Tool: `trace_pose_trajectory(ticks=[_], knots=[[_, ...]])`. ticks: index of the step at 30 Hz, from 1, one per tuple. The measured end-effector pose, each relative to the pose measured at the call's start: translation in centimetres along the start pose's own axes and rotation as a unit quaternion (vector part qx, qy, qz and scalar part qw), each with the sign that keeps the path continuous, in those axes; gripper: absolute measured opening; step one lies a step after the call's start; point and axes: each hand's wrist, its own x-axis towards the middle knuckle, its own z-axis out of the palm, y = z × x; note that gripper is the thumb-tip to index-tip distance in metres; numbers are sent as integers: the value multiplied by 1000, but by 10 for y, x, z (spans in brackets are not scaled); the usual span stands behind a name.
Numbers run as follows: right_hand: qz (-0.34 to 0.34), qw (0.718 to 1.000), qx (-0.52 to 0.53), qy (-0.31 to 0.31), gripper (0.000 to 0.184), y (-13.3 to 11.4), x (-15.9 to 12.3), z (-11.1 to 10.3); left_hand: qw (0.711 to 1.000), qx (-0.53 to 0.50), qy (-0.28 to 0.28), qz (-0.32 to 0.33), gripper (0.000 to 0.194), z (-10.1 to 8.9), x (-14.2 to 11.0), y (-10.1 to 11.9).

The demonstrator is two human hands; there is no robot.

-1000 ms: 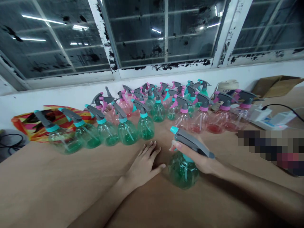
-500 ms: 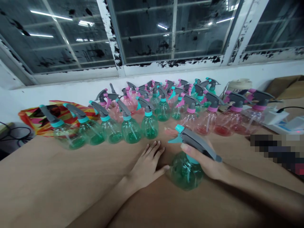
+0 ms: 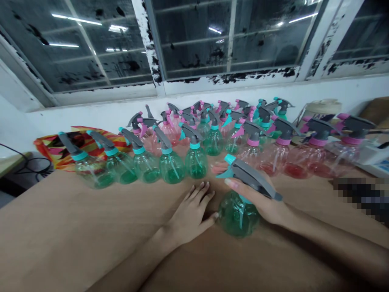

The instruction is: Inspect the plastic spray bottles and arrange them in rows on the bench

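Right hand (image 3: 264, 200) wrapped round the neck of a green spray bottle (image 3: 238, 219), thumb on the near side, other fingers reaching past the far side. Bottle sits just right of the left hand (image 3: 191, 215): round, see-through body, teal collar, grey head, teal nozzle and trigger, pale dip tube inside. Roughly upright; can't tell if the base touches the table (image 3: 60, 227). Fill level unclear.

Left hand palm down on the table, fingers loosely spread, thumb tip at the bottle's side; contact unclear.

Around: row of five green bottles (image 3: 172, 168) ahead and left of the left fingertips, nearest one close. Four pink-collared bottles (image 3: 310, 158) stand beyond the right hand, blocking that side. More bottles packed behind both rows. Patterned bag (image 3: 54, 152) far left of the left hand, partly hidden by green bottles.
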Motion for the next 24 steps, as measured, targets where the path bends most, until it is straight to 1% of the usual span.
trace_pose_trajectory(ticks=[3, 6, 10, 12, 16, 20, 24], knots=[[14, 1000, 6, -5, 25, -3, 1, 0, 1000, 5, -7, -1, 58, -2, 0, 1], [14, 1000, -9, -5, 23, -4, 1, -1, 1000, 8, -10, -4, 57, -4, 1, 2], [7, 999, -40, -5, 16, -2, 1, -2, 1000, 3, -2, 0, 57, -4, 1, 2], [-4, 997, -72, 8, 14, -1, 1, -3, 1000, 7, -3, -1, 58, -2, 0, 1], [-12, 992, -124, 33, 19, -1, -2, -2, 1000, 6, 2, 2, 58, 3, -1, -1], [3, 991, -131, 41, 25, 0, -6, -2, 1000, 5, 14, 7, 58, 5, -2, -2], [-2, 991, -125, 42, 18, 2, -4, -3, 1000, 12, 5, 4, 59, 4, -1, -1]])
